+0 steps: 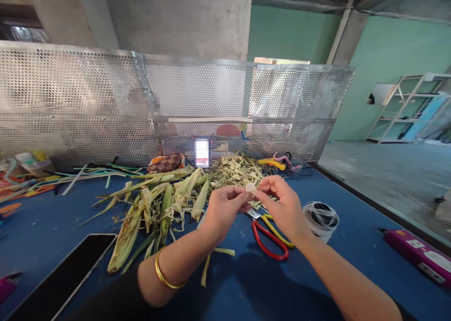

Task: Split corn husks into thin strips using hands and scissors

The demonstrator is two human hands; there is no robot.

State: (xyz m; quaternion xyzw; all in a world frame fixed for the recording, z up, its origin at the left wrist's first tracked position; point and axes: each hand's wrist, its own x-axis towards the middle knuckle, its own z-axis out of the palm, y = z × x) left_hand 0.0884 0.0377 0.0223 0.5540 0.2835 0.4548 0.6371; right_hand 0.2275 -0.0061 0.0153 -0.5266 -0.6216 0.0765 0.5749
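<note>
Between the fingertips of both hands is a small pale, whitish piece [251, 187], too small to name for certain. My left hand [225, 208] pinches it from the left, a gold bangle on the wrist. From the other side my right hand [282, 201] pinches its edge with thumb and fingers. Just below the hands lie scissors [269, 241] with one red and one yellow handle, their blades partly hidden. A heap of dried corn husks [165, 201] spreads to the left, with shredded husk bits [239, 168] behind the hands.
A roll of white strip [321, 220] stands right of my right hand. A purple tool [419, 255] lies at the right edge, a dark phone [66, 278] at the front left. Coloured strips [88, 173] lie at the back left. A perforated metal screen [197, 86] borders the blue table [225, 297].
</note>
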